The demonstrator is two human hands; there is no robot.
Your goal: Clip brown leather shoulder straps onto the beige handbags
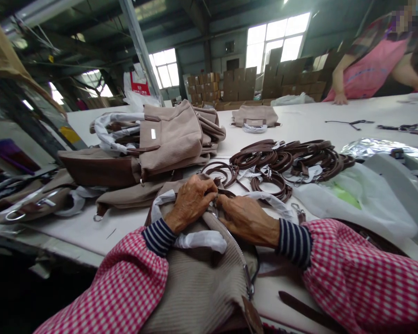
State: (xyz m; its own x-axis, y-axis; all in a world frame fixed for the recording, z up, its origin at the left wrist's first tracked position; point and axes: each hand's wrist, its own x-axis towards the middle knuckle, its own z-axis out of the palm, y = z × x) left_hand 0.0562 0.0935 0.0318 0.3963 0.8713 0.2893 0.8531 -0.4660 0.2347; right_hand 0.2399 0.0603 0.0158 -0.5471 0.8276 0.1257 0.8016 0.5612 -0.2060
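A taupe ribbed bag [198, 273] lies in front of me, its zipper [235, 241] running down the right side. A handle in white wrapping [202, 240] crosses its front. My left hand [191, 202] is closed at the bag's top edge, fingertips pinched near the zipper's far end. My right hand [247, 218] meets it there from the right, fingers closed too. A small bit of metal shows between the fingertips; what exactly each hand grips is hidden. Beyond the hands are coiled brown straps [271, 185].
Similar bags [174, 134] are piled at the back left of the white table [292, 120]. Clear plastic [362, 199] lies on the right, a loose brown strap [306, 311] at the lower right. A person in a pink apron [379, 69] stands across the table.
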